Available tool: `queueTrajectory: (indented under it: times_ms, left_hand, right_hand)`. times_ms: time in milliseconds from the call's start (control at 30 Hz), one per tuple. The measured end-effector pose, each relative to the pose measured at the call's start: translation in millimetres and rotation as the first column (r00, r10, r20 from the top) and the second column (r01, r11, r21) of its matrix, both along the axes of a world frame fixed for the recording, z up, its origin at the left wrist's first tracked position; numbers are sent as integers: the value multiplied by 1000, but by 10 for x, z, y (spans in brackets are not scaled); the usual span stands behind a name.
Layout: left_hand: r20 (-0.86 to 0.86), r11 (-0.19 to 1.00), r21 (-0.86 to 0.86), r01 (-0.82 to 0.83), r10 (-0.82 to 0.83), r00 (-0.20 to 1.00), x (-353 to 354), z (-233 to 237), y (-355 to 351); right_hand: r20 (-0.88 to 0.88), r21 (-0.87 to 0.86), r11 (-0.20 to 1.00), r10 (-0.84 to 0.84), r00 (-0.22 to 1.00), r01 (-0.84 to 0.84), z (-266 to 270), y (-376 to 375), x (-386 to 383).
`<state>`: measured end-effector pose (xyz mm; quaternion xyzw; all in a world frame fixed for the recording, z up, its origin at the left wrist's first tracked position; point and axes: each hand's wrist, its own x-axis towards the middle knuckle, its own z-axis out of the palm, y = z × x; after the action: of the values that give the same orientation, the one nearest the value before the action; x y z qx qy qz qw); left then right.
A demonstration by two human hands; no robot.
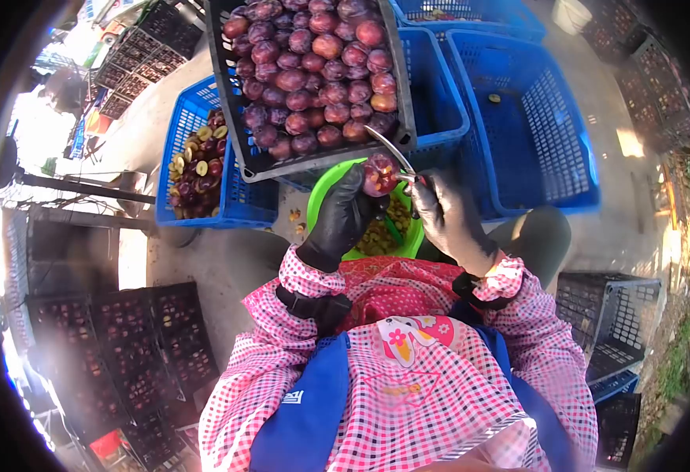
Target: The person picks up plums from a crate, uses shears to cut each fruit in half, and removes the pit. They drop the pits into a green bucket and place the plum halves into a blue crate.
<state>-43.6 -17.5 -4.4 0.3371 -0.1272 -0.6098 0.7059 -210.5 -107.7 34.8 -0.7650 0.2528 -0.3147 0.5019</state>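
A dark red plum (pixel 380 175) with a cut on its right side sits in the fingers of my left hand (pixel 337 219), which wears a black glove. My right hand (pixel 453 220), also gloved, is closed on a knife (pixel 392 148) with a curved blade pointing up and left. The knife is close against the plum; its handle is mostly hidden by my fingers. Below both hands stands a bright green tub (pixel 325 198) with yellowish-brown bits inside. Just beyond it, a black crate (pixel 238 149) full of whole plums (pixel 313 79) tilts toward me.
To the left, a blue basket (pixel 173 145) holds cut plum halves (pixel 201 161). Another blue basket (pixel 510 149) on the right has one small piece (pixel 493 98) in it. Stacked black crates (pixel 116 354) stand at lower left, and more crates (pixel 612 315) at lower right.
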Motion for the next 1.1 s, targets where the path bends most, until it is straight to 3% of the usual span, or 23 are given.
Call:
queueTrajectory:
  times_ms: [100, 167, 233, 467, 567, 633, 700, 733, 767, 800, 833, 900, 933, 967, 1033, 1100]
  left_hand:
    - [-17, 999, -15, 51, -52, 999, -12, -29, 29]
    - [-19, 999, 26, 37, -37, 999, -77, 66, 13]
    - [-15, 995, 101, -5, 6, 1000, -130, 152, -2]
    - [-42, 998, 71, 0, 3, 999, -161, 134, 30]
    - [25, 998, 57, 24, -25, 999, -138, 136, 71]
    - [445, 982, 186, 41, -122, 887, -92, 132, 121]
    - [394, 979, 188, 76, -147, 907, -21, -28, 100]
    - [346, 976, 185, 111, -171, 923, -2, -81, 88]
    - [347, 976, 186, 110, -170, 922, -18, -70, 98]
    - [384, 993, 103, 53, -88, 919, -23, -35, 90]
    - [411, 1000, 13, -7, 1, 912, -15, 11, 61]
    - [421, 998, -48, 48, -23, 907, 106, 169, -2]
    - [488, 999, -51, 5, 21, 872, 115, 156, 0]
    - [554, 998, -61, -32, 61, 830, 136, 136, -34]
    - [587, 999, -44, -12, 35, 809, 188, 93, -21]
    - [620, 1000, -26, 0, 16, 784, 214, 68, -1]
  right_hand:
    - [-27, -131, 991, 15, 1000, -19, 22, 1, -1]
    - [-37, -109, 994, 12, 999, -16, 41, 26, 9]
    - [-29, -283, 959, -16, 999, 7, -57, 24, 44]
    - [-112, -436, 899, -108, 988, 49, -243, 71, 89]
    - [-104, -399, 916, -82, 991, 34, -353, 80, 89]
    - [-52, -395, 918, -75, 996, 49, -428, 113, 103]
    - [-1, -391, 918, -66, 998, 60, -466, 104, 95]
    - [0, 31, 997, 64, 998, -64, -439, 71, 84]
    - [56, 445, 876, 180, 982, -186, -372, 54, 64]
    - [208, 825, 474, 254, 945, -309, -258, -8, -23]
    - [422, 854, 214, 247, 872, -474, -207, -59, -126]
    - [205, 836, 451, 272, 940, -313, -119, -26, -129]
    - [106, 520, 828, 180, 978, -209, -154, 31, -40]
    - [66, 69, 997, 41, 997, -45, -171, 59, 55]
    - [-42, -21, 1000, 20, 999, -21, -186, 66, 22]
    - [-123, -237, 971, -2, 992, -27, -258, 91, 40]
